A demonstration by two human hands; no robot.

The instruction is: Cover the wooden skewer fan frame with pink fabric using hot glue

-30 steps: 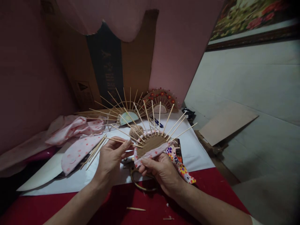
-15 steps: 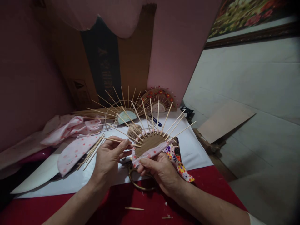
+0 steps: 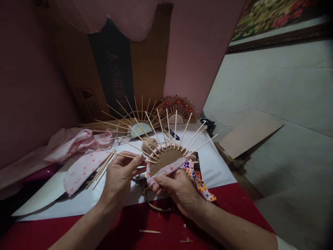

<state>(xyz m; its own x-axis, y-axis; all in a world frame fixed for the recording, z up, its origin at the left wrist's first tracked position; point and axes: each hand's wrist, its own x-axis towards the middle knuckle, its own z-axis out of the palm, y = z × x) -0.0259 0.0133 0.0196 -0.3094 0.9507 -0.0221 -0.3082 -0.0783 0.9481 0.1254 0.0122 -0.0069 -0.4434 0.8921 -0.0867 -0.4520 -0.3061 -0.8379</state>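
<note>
My right hand (image 3: pixel 177 189) grips a half-round brown cardboard piece (image 3: pixel 166 157) edged with pink dotted cloth, held above the table. Several thin wooden skewers (image 3: pixel 175 130) fan out from its curved edge. My left hand (image 3: pixel 119 177) pinches one skewer (image 3: pixel 130 156) between thumb and fingers, its tip lying at the left edge of the cardboard piece. A strip of flowered cloth (image 3: pixel 200 185) hangs beside my right hand. Under my hands lies a round brown ring (image 3: pixel 156 206).
On the white sheet (image 3: pixel 215 170) lie pink dotted cloths (image 3: pixel 83 166), a bundle of loose skewers (image 3: pixel 102 168), a ball of twine (image 3: pixel 149 144) and two other skewer fans (image 3: pixel 137 128), one decorated with red beads (image 3: pixel 177 109). Cardboard leans behind. A skewer bit (image 3: pixel 148 231) rests on the red tablecloth (image 3: pixel 234 205).
The view has shifted slightly to the right; my hands, the cardboard piece and the pinched skewer keep the same pose.
</note>
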